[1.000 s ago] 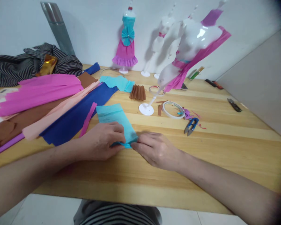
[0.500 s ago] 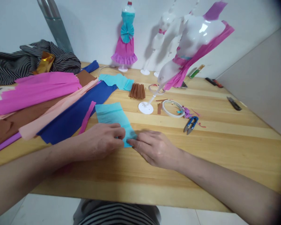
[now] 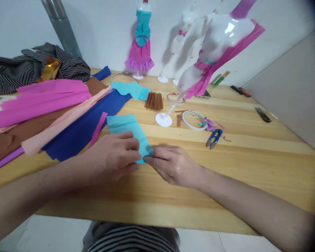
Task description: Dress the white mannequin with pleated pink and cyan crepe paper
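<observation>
A light blue sheet of crepe paper (image 3: 128,127) lies on the wooden table (image 3: 173,210) between my hands. My right hand (image 3: 175,164) pinches its lower right corner between thumb and fingers. Curled over the sheet's lower left part is my left hand (image 3: 118,155), its fingers bent close to the lower edge; whether they grip the paper is hidden. A narrow pink strip (image 3: 99,129) lies just behind my left hand.
Pink (image 3: 42,101), brown, peach and dark blue sheets (image 3: 86,129) spread at the left. A draped mannequin (image 3: 215,52) stands behind my right hand, near a tape roll (image 3: 194,120) and blue snips (image 3: 214,139). A dressed mannequin (image 3: 140,52) stands farther back.
My left hand has shifted slightly, with its fingers less tightly closed at the paper's lower edge. My right hand stays at the corner.
</observation>
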Available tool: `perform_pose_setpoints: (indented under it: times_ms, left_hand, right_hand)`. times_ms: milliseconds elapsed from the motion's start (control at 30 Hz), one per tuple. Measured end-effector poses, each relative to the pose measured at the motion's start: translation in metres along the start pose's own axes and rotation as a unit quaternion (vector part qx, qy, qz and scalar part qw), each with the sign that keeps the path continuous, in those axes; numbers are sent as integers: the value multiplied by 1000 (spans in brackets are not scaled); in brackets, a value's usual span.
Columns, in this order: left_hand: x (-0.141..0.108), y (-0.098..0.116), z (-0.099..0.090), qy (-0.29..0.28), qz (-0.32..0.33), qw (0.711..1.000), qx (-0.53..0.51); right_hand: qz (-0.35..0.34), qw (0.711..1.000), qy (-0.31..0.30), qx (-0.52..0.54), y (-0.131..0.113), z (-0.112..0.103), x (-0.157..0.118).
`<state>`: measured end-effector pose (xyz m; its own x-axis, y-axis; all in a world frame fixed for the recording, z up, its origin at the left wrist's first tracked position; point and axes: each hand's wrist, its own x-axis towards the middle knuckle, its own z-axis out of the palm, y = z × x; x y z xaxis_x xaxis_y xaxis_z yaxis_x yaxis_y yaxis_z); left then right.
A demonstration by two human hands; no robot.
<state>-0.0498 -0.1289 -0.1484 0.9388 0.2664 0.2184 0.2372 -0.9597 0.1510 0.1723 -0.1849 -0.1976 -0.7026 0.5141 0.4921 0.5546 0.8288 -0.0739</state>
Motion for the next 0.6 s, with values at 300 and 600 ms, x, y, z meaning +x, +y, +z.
perform_pose_setpoints:
  times_ms: [300,600]
  left_hand:
    - [3,9,26,-4,-40,996,84]
    - [2,12,26,-10,-47,995,83]
  right_hand:
    - [76,991,-33,101,2,2,-2]
    - [77,992,16,99,-4,-1,5]
